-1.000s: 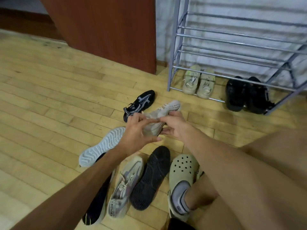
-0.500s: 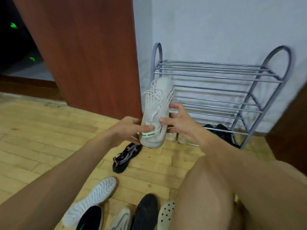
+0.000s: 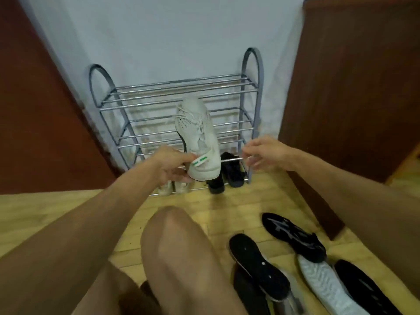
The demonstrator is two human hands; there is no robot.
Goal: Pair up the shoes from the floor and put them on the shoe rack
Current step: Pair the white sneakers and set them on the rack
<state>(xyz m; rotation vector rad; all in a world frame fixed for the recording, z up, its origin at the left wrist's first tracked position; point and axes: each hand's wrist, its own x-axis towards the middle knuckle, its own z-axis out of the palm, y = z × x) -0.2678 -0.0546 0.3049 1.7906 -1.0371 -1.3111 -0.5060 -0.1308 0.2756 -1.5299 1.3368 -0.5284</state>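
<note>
My left hand [image 3: 169,165] grips the heel of a white knit sneaker [image 3: 196,133] with a green-marked heel tab, toe pointing up, in front of the grey metal shoe rack [image 3: 252,92]. My right hand [image 3: 263,153] hovers just right of the sneaker with fingers loosely curled, holding nothing. On the rack's bottom shelf stand a pale pair [image 3: 172,188], half hidden behind my left hand, and a black pair [image 3: 229,171]. Several loose shoes lie on the floor at lower right: a black sneaker [image 3: 293,235], an upturned black sole [image 3: 256,262] and an upturned white sole [image 3: 325,289].
A white wall stands behind the rack. Brown wooden panels flank it, one at left [image 3: 41,110] and one at right [image 3: 354,87]. My bare knee [image 3: 177,251] fills the lower middle over the yellow wooden floor [image 3: 227,210].
The white sneaker was lifted off the floor and carried up to the rack. My right hand has let go of it and moved right. The view swung so the loose shoes now lie at right.
</note>
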